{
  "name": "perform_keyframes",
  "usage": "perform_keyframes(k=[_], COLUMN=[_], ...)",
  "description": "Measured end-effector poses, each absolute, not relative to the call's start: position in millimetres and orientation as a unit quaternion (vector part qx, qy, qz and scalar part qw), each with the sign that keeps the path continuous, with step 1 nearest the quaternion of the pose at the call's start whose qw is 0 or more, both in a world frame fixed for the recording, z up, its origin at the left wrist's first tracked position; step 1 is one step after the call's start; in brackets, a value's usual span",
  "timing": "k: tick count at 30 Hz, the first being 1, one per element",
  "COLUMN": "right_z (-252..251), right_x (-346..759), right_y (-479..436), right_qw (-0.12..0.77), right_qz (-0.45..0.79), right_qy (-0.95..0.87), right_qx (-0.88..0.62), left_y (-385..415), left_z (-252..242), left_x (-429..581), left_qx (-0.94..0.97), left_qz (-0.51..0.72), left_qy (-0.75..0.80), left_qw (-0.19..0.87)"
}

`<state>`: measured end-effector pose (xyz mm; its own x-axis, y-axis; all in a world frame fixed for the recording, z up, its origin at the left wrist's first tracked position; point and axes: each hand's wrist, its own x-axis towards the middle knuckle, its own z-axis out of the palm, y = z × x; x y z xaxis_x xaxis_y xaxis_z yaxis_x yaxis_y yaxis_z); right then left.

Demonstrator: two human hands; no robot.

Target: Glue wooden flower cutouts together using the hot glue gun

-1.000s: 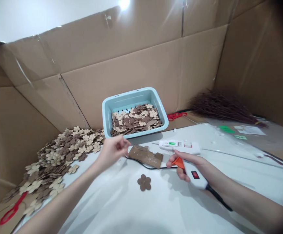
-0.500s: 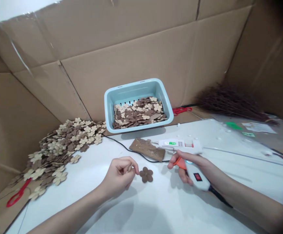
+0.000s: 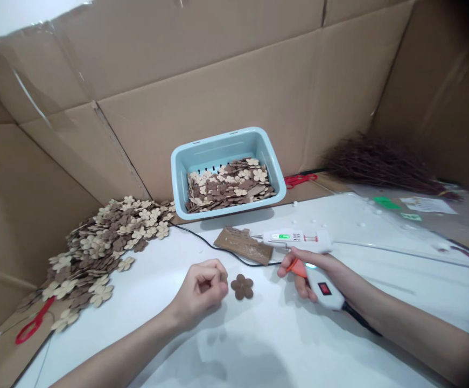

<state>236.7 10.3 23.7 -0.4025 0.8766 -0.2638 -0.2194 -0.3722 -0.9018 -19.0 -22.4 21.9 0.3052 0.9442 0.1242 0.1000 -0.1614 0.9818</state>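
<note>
- Left hand (image 3: 202,288): bare, slim-fingered, just left of the frame's centre, in its lower half.
- Left forearm (image 3: 129,345): bare and slender all the way from the wrist to the bottom edge at lower left, with no cloth over it.
- Right hand (image 3: 310,272): bare, with long narrow fingers, right of centre.
- Right forearm (image 3: 404,334): bare as far as the lower right corner, where the picture darkens and blurs.
- Nails and finer marks on both hands are too small to make out.
</note>
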Motion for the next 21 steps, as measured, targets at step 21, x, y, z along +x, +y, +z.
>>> perform_keyframes(k=[21], right_z=[11.7], right_x=[229.7], right_y=[15.8], right_qw=[0.388], right_qz=[0.75], right_qy=[-0.391], right_qx=[-0.367], left_y=[-13.9], left_z=[10.1], left_x=[-9.0], left_qx=[0.536], left_qz=[0.355], left_qy=[0.519], left_qw=[0.564])
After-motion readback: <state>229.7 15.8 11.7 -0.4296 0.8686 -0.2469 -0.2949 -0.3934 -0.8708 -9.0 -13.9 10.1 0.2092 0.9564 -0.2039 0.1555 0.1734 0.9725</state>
